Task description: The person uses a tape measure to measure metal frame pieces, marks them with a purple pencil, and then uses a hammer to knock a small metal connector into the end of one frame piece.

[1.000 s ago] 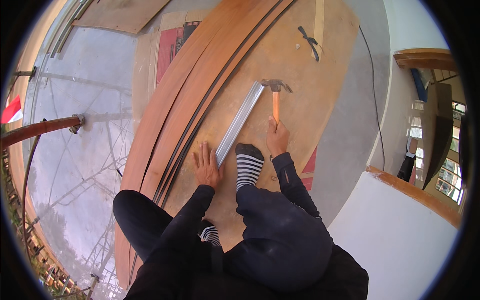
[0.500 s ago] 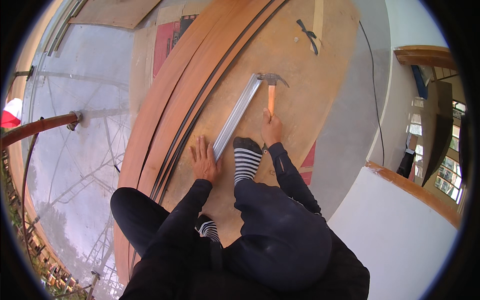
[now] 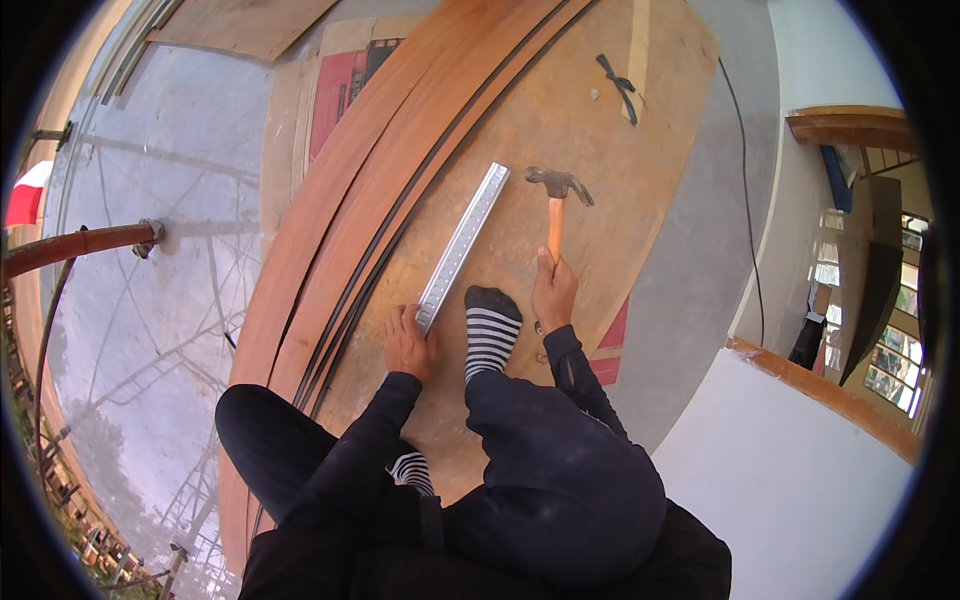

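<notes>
My left hand point(image 3: 408, 343) is closed round the near part of a silvery metal channel point(image 3: 462, 245). Rows of small dimples or holes run along the channel's upper face, and its far end points away and to the right. In my right hand point(image 3: 555, 297) is a claw hammer point(image 3: 556, 220), gripped low on its orange-brown handle. The dark hammer head is a little to the right of the channel's far end, apart from it. My foot in a striped sock point(image 3: 492, 325) rests between the two hands.
Long reddish-brown boards point(image 3: 345, 210) with dark edges lie to the left. A brown sheet point(image 3: 590, 140) is under the work, with a black strap point(image 3: 618, 90) on it. A black cable point(image 3: 748, 200) runs along the floor at right, and a rusty pipe point(image 3: 85, 245) juts in from the left.
The metal channel has turned over to its dimpled face and come nearer. My left hand has gone from spread fingers to a grip. The hammer has moved right and nearer, away from the channel's end.
</notes>
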A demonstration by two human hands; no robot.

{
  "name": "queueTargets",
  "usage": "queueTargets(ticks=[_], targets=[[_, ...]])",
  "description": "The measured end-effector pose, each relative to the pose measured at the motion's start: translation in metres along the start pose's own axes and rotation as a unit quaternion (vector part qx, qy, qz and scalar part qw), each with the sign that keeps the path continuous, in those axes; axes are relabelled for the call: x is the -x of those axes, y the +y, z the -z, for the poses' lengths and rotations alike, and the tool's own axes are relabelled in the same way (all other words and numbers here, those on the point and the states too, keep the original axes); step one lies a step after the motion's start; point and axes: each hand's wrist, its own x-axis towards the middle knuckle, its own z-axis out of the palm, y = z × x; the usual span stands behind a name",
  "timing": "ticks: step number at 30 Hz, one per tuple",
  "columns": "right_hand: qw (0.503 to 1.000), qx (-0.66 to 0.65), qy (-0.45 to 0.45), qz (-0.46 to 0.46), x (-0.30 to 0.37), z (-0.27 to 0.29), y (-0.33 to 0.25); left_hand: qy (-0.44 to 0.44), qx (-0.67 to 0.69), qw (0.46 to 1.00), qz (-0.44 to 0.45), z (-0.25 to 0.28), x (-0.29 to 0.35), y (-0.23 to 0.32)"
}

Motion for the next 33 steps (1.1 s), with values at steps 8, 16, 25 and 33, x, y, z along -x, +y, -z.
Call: queueTargets(ticks=[8,16,25,33], targets=[[0.994,-0.039,0.018,0.098,-0.013,-0.012,-0.013,0.019,-0.143,0.988,-0.049,-0.005,-0.010,-0.001],[0.999,0.006,0.015,0.033,-0.030,-0.014,-0.026,0.021,-0.147,0.988,-0.037,-0.006,-0.010,-0.006],[0.999,0.042,-0.008,0.005,-0.040,-0.021,-0.026,0.026,-0.135,0.990,-0.045,-0.011,-0.009,-0.008],[0.997,0.071,-0.016,-0.018,-0.035,-0.024,-0.006,0.022,-0.118,0.992,-0.047,-0.012,-0.009,-0.003]])
